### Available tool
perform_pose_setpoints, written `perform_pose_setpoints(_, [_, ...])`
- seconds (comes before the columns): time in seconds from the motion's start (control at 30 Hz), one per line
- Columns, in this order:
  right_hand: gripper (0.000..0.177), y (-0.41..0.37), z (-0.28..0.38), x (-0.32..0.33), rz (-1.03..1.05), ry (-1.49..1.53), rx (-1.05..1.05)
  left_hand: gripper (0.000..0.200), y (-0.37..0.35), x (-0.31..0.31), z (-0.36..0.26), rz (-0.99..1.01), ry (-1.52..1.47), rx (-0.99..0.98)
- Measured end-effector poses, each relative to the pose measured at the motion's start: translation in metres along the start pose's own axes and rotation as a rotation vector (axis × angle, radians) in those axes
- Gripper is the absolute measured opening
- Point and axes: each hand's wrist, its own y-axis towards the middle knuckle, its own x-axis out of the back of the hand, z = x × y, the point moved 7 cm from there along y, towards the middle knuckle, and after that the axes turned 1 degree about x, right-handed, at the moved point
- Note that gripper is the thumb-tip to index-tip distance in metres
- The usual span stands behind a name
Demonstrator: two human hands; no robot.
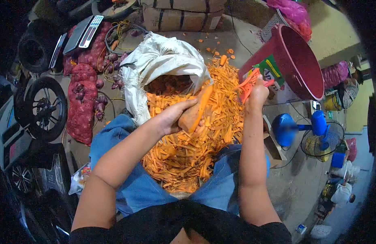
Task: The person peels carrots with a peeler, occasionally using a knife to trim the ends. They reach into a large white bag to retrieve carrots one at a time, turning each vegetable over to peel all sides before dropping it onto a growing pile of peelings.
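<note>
My left hand [172, 118] is wrapped round a thick carrot [201, 107], held at a slant above the peelings. A bright orange strip runs along the carrot, while its lower side looks duller and unpeeled. In my right hand [259, 92] is an orange-red peeler [249, 84], raised in front of the bucket and apart from the carrot. Long carrot peelings [224, 118] lie in a heap between my knees. Just beyond my left hand, a white woven sack [135, 87] lies with its mouth toward me, its dark inside showing brownish-orange carrots.
A large dark red bucket [291, 61] leans at the right. Red net sacks of onions [80, 107] and a motorcycle wheel [43, 103] are on the left. Cardboard boxes [182, 18] stand at the back. A blue fan [318, 122] and another person [343, 193] are at the right.
</note>
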Motion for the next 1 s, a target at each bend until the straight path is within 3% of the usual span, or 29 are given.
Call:
perform_pose_setpoints(0.03, [0.023, -0.019, 0.004, -0.02, 0.142, 0.085, -0.093, 0.035, 0.008, 0.007, 0.0, -0.014, -0.024, -0.017])
perform_pose_setpoints(0.1, [0.022, -0.055, 0.001, -0.039, 0.234, -0.171, -0.272, 0.035, 0.014, 0.011, -0.002, -0.079, -0.085, -0.072])
perform_pose_setpoints(0.17, [0.021, -0.089, 0.017, -0.064, 0.293, -0.2, -0.041, 0.034, 0.024, 0.01, 0.001, -0.035, -0.145, -0.106])
perform_pose_setpoints(0.2, [0.021, -0.098, 0.014, -0.065, 0.293, -0.201, -0.041, 0.034, 0.025, 0.006, -0.001, 0.009, -0.201, -0.135])
perform_pose_setpoints(0.27, [0.02, -0.114, 0.018, -0.076, 0.435, -0.39, 0.159, 0.035, 0.023, -0.001, 0.001, 0.011, -0.134, -0.15])
perform_pose_setpoints(0.33, [0.018, -0.105, 0.006, -0.072, 0.401, -0.332, 0.159, 0.035, 0.018, -0.007, 0.001, 0.015, -0.058, -0.159])
perform_pose_setpoints(0.4, [0.018, -0.071, 0.009, -0.052, 0.193, -0.447, 0.325, 0.036, 0.014, -0.011, 0.006, 0.019, 0.293, -0.09])
perform_pose_setpoints(0.47, [0.017, -0.023, 0.003, -0.018, 0.019, -0.394, 0.107, 0.039, 0.004, -0.014, 0.017, 0.007, 0.39, 0.01])
perform_pose_setpoints(0.53, [0.018, 0.036, -0.033, 0.029, -0.121, -0.147, 0.181, 0.041, 0.002, -0.022, 0.017, 0.16, 0.435, -0.092])
perform_pose_setpoints(0.57, [0.018, 0.024, -0.019, 0.022, -0.121, -0.146, 0.181, 0.041, 0.002, -0.018, 0.016, 0.092, 0.305, 0.0])
perform_pose_setpoints(0.63, [0.018, -0.026, 0.015, -0.014, -0.009, -0.028, -0.071, 0.037, 0.009, -0.011, 0.007, 0.067, 0.199, -0.037])
perform_pose_setpoints(0.67, [0.02, -0.045, 0.022, -0.031, 0.138, -0.078, -0.056, 0.035, 0.013, -0.006, 0.003, 0.04, 0.093, -0.07])
perform_pose_setpoints(0.7, [0.019, -0.049, 0.015, -0.036, 0.219, -0.36, 0.165, 0.035, 0.018, 0.002, 0.004, -0.041, 0.021, -0.08])
perform_pose_setpoints(0.77, [0.019, -0.103, 0.043, -0.064, 0.317, -0.439, 0.272, 0.036, 0.02, 0.003, 0.005, 0.005, 0.099, -0.059])
perform_pose_setpoints(0.87, [0.019, -0.111, 0.027, -0.067, 0.373, -0.386, 0.3, 0.037, 0.026, -0.003, 0.015, 0.056, 0.242, -0.075])
perform_pose_setpoints(0.9, [0.019, -0.102, 0.033, -0.062, 0.304, -0.426, 0.46, 0.036, 0.026, -0.006, 0.016, 0.06, 0.303, -0.126])
perform_pose_setpoints(1.0, [0.022, -0.012, 0.012, -0.008, -0.053, -0.643, 0.397, 0.035, 0.009, -0.024, 0.034, 0.193, 0.448, 0.003])
